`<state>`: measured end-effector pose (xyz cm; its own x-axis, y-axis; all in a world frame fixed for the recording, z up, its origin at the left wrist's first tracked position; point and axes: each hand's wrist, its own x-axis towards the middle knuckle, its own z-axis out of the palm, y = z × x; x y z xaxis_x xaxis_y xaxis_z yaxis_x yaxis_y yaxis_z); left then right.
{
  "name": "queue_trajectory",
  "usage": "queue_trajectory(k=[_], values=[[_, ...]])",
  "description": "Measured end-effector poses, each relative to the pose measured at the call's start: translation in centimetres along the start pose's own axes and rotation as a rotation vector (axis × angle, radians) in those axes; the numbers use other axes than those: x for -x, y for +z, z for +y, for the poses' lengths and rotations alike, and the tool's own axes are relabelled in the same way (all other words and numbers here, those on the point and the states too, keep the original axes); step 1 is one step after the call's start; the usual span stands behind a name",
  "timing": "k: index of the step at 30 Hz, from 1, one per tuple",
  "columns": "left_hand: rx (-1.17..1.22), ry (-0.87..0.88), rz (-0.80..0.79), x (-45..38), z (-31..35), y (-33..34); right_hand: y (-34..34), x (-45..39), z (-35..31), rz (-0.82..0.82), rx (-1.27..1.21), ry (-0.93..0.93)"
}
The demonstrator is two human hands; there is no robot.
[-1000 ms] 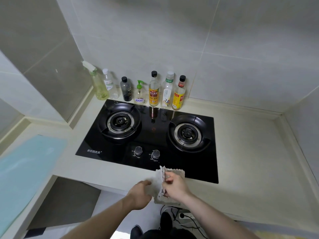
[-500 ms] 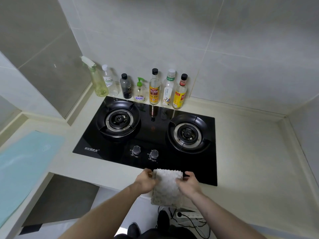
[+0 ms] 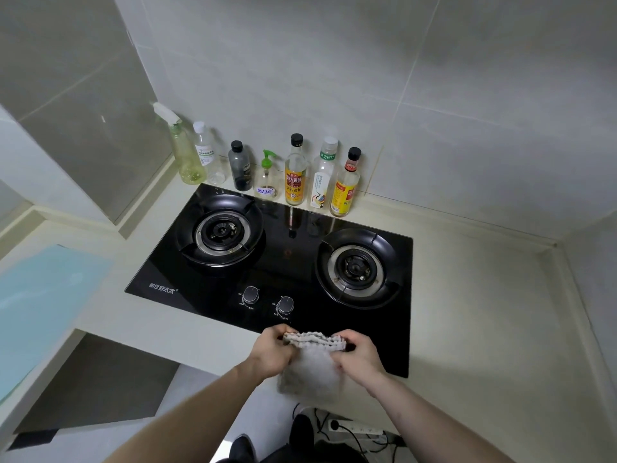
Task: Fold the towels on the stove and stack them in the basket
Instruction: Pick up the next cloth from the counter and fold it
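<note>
Large pale grey wall tiles meet in a corner at two o'clock, above a cream worktop with a raised lip along the back. At nine o'clock a pale blue sheet lies on the worktop. At six o'clock, on the light floor, a white power strip trails dark cables.

Grey fluffy towel, glossy black stove, pale cream counter.

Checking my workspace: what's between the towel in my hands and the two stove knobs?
In the head view, only bare black stove glass lies between the towel and the knobs.
</note>
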<state>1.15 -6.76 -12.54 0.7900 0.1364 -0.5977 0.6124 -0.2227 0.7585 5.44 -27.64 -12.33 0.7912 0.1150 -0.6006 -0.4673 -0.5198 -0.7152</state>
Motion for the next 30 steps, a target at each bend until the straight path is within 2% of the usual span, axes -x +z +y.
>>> queue_trajectory(k=[7,12,17,19,22,27,30], values=[[-0.007,0.142,0.030,0.5,-0.9,1.0,-1.0,-0.5,1.4,0.011,0.147,-0.311],[-0.236,0.179,0.029,1.2,-2.1,2.0,-1.0,-0.4,2.9,-0.005,0.292,-0.415],[-0.209,0.153,0.057,1.3,-3.6,2.5,-0.7,-0.5,4.3,-0.030,0.363,-0.362],[-0.190,0.106,0.042,1.0,-3.9,2.6,-0.7,-0.1,4.2,-0.042,0.320,-0.316],[-0.007,0.014,0.063,0.0,-4.7,3.0,-0.9,0.2,3.4,-0.031,0.260,-0.264],[0.156,-0.023,0.052,2.1,-2.1,2.5,-0.1,0.2,2.6,-0.018,0.174,-0.131],[0.169,-0.024,0.127,3.0,-2.7,1.9,0.2,0.1,2.0,-0.029,0.095,-0.084]])
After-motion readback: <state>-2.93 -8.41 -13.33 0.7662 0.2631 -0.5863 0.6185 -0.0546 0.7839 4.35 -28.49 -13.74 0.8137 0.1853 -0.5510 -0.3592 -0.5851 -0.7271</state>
